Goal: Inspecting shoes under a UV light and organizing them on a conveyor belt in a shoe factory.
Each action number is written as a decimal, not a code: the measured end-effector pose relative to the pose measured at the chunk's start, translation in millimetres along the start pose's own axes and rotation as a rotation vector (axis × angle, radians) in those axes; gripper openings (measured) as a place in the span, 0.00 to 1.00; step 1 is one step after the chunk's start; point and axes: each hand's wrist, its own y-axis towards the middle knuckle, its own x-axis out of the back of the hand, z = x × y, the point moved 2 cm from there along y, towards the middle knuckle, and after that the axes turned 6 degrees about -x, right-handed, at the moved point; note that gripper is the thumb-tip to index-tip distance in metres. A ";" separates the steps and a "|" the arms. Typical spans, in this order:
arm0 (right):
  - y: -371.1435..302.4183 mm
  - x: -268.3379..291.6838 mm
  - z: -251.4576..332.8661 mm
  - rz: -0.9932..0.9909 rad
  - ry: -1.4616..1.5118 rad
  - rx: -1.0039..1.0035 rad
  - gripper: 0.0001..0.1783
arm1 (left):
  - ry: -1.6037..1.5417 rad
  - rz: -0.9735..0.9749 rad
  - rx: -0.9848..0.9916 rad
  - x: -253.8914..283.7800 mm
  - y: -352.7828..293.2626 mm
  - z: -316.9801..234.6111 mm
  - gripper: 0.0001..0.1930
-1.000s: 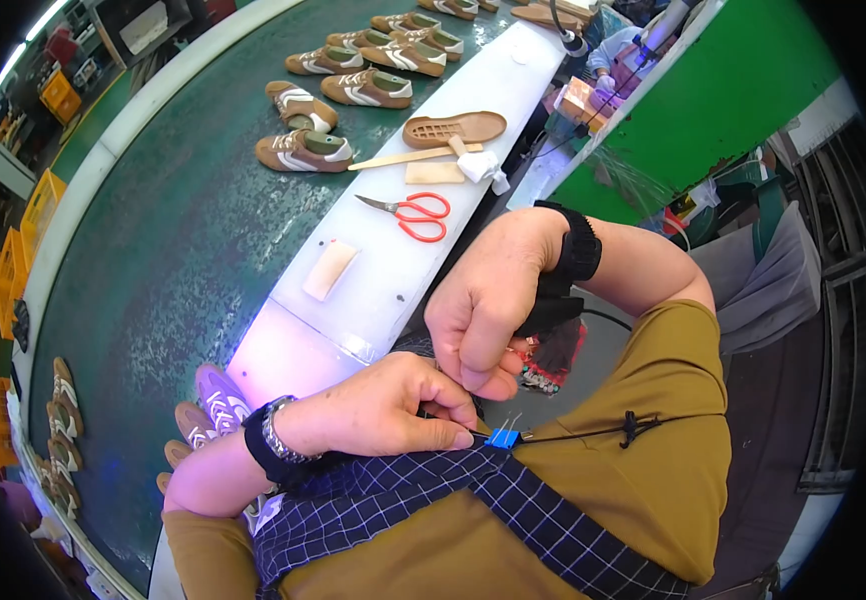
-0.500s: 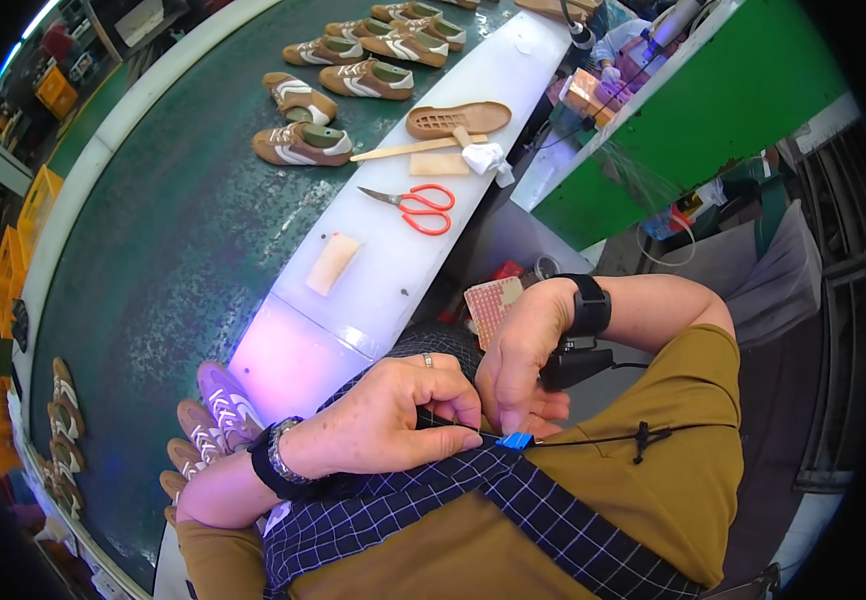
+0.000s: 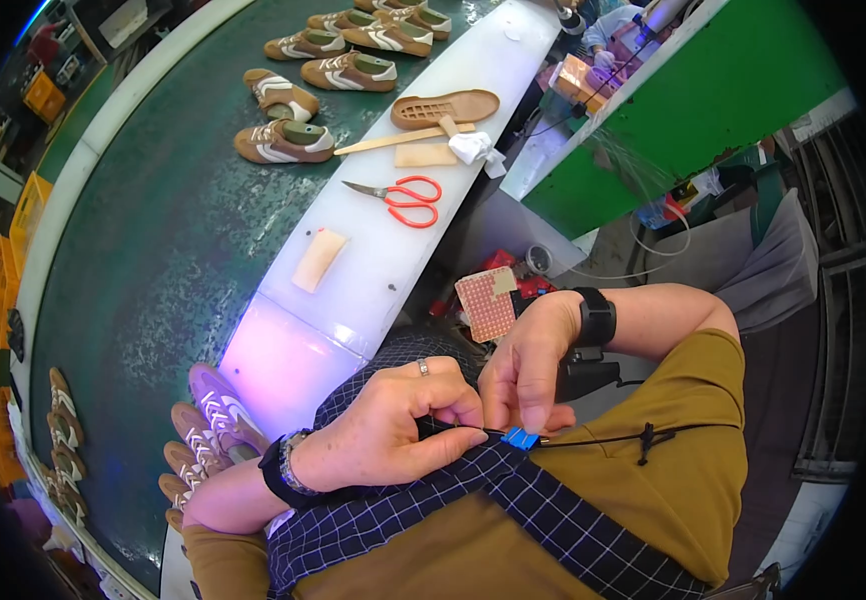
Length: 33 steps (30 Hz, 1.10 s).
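My left hand [image 3: 403, 425] is closed in a pinch at a black cord in front of my waist, over the dark checked apron [image 3: 363, 515]. Close beside it my right hand [image 3: 528, 370] points downward. Its thumb tip meets a small blue clip [image 3: 520, 438] where the cord crosses the apron's edge, and the fingers curl behind, partly hidden. From the clip the black cord [image 3: 593, 440] runs right to a knot [image 3: 646, 440] over my mustard top.
On the white ledge [image 3: 283, 260] lie red-handled scissors [image 3: 413, 200], a tan sole [image 3: 443, 108], a wooden stick [image 3: 383, 143] and pale pieces [image 3: 319, 260]. Brown sneakers [image 3: 288, 142] stand on the green conveyor [image 3: 153, 260]. A green panel [image 3: 643, 130] rises at right.
My right thumb has shifted slightly right along the blue clip, and more of the clip shows. My left hand keeps its pinch. The view has tilted slightly, moving the ledge items left and up.
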 end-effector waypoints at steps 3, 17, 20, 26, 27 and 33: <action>-1.2 -0.5 -7.5 -0.065 -0.017 0.072 0.19 | -0.017 -0.007 0.010 -2.0 3.2 1.1 0.05; -16.8 -3.0 -14.4 0.054 0.089 0.075 0.18 | -0.116 0.076 0.017 -10.4 19.9 9.2 0.05; -20.7 -5.6 -14.2 0.025 0.081 0.088 0.17 | -0.125 0.108 0.024 -10.1 26.0 11.6 0.05; -22.3 -11.9 -14.7 -0.024 0.050 0.118 0.11 | -0.170 0.156 0.021 -9.5 37.5 13.0 0.03; -23.3 -14.9 -14.1 -0.039 0.021 0.136 0.10 | -0.173 0.166 0.019 -9.3 39.3 13.9 0.03; -29.0 -21.3 -13.1 -0.108 -0.038 0.159 0.13 | -0.171 0.181 0.028 -9.8 46.2 12.8 0.03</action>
